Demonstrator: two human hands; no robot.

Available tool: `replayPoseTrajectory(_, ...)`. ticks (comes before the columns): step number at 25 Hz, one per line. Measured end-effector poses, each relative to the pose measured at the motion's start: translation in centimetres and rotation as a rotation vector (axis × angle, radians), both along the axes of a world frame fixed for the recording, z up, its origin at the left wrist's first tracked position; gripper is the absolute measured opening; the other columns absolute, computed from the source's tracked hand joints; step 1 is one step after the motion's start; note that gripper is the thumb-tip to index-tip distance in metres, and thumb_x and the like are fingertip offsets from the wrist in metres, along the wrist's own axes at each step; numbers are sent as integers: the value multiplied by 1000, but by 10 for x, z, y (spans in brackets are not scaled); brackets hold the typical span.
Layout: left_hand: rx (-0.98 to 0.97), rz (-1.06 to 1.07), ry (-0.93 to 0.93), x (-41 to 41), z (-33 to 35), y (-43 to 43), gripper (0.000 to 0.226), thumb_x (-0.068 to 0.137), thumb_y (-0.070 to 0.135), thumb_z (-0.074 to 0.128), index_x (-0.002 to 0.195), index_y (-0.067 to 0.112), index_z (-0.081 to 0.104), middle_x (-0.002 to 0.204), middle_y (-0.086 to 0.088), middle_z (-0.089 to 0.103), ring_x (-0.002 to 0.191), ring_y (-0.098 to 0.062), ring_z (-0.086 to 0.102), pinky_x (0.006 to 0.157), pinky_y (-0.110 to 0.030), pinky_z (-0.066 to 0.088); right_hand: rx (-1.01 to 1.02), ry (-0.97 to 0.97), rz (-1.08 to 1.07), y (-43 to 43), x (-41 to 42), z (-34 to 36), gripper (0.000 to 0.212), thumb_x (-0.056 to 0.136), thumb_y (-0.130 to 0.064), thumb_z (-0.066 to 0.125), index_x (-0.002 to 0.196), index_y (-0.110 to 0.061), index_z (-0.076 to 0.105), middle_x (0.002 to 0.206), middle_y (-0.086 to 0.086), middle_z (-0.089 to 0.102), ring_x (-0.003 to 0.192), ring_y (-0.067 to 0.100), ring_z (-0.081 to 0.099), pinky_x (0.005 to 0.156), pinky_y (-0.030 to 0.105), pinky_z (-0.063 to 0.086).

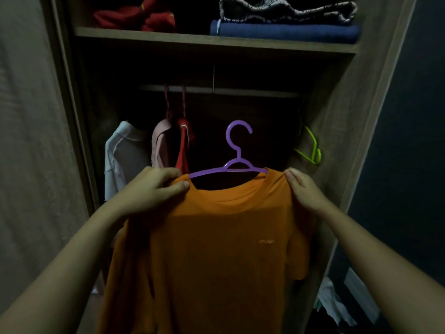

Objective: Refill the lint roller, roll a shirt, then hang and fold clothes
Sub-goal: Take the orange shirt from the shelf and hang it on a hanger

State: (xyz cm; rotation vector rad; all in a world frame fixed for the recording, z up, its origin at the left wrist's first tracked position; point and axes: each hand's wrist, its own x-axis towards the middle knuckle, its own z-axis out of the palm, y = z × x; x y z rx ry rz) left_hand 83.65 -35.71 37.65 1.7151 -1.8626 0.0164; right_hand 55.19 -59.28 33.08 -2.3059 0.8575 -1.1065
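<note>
wardrobe: dim wooden wardrobe point(337, 121), door open; rail point(240, 92) under a shelf point(204, 41) of folded clothes.
step: hanging stage, by my reading; orange t-shirt point(216, 249) sits on purple hanger point(237, 150), held up in front of the rail, hook below it and not yet on.
left hand: left hand point(154, 189) closed, pinching the shirt's shoulder by the collar.
right hand: right hand point(304, 189) closed on the other shoulder.
next move: likely lift and hook over the rail.
room: free rail between the red garment point(184, 145) and green hanger point(313, 150); shelf edge close above.
</note>
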Motion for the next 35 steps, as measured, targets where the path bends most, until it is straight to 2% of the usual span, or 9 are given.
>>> replayPoseTrajectory(5, -13, 5, 42, -19, 14, -1, 17, 90, 30, 57, 106, 29, 58, 100, 14, 59, 92, 2, 55, 72, -15, 44, -43, 36, -7, -9, 0, 12, 28, 100, -28, 35, 79, -32, 53, 77, -7, 57, 72, -3, 53, 75, 31, 41)
replayPoseTrajectory(10, -174, 221, 43, -43, -2, -9, 20, 88, 29, 60, 106, 38, 56, 94, 22, 56, 90, 3, 52, 75, -21, 46, -202, 11, -130, 16, 26, 23, 29, 92, -14, 48, 120, -19, 51, 115, 8, 54, 109, 21, 51, 95, 36, 39)
replayPoseTrajectory(12, -243, 348, 26, -60, -9, -19, 22, 87, 31, 60, 108, 36, 57, 100, 10, 65, 96, -14, 60, 80, -37, 52, 43, -70, 18, 44, 48, 28, 24, 96, -20, 44, 118, -17, 50, 108, 6, 60, 97, 17, 56, 88, 32, 43)
replayPoseTrajectory(16, -310, 488, -23, -101, -12, -47, 32, 88, 31, 56, 118, 32, 42, 100, -1, 67, 94, -30, 62, 72, -38, 48, 698, -278, 312, 67, 80, 39, 44, 101, -28, 34, 140, -9, 31, 115, 12, 62, 93, 14, 60, 77, 22, 47)
replayPoseTrajectory(18, -313, 453, 19, -112, -5, -54, 36, 89, 36, 55, 119, 31, 35, 95, -1, 67, 90, -31, 63, 72, -40, 50, 766, -409, 285, 58, 92, 49, 50, 98, -27, 41, 143, -9, 29, 99, 6, 62, 84, 9, 58, 74, 22, 46)
replayPoseTrajectory(22, -320, 399, 235, -82, 39, -76, 54, 84, 64, 45, 123, 28, 46, 107, -2, 67, 104, -28, 59, 90, -45, 48, 763, -531, 264, 37, 111, 78, 85, 81, -28, 69, 148, -15, 17, 130, 10, 50, 117, 24, 53, 99, 38, 43)
replayPoseTrajectory(25, -394, 551, 223, -29, 63, -113, 53, 88, 43, 55, 129, 9, 47, 125, -17, 56, 117, -33, 51, 97, -38, 40, 603, -447, 198, 28, 123, 97, 94, 75, -1, 70, 148, -11, 11, 144, 12, 39, 129, 25, 44, 105, 37, 41)
replayPoseTrajectory(29, -40, 580, 312, 12, 58, -153, 60, 87, 17, 57, 137, 1, 29, 131, -28, 47, 119, -41, 47, 97, -37, 38, 499, -392, 76, 0, 142, 125, 83, 79, 14, 48, 149, -15, 13, 144, 9, 40, 124, 21, 47, 82, 29, 51)
replayPoseTrajectory(35, -86, 476, 288, 29, 41, -173, 52, 82, 0, 45, 133, 10, 38, 117, -24, 59, 105, -38, 58, 85, -31, 44, 509, -271, -23, -58, 180, 156, 64, 72, 6, 48, 134, -7, 42, 101, 12, 59, 76, 16, 57, 53, 25, 43)
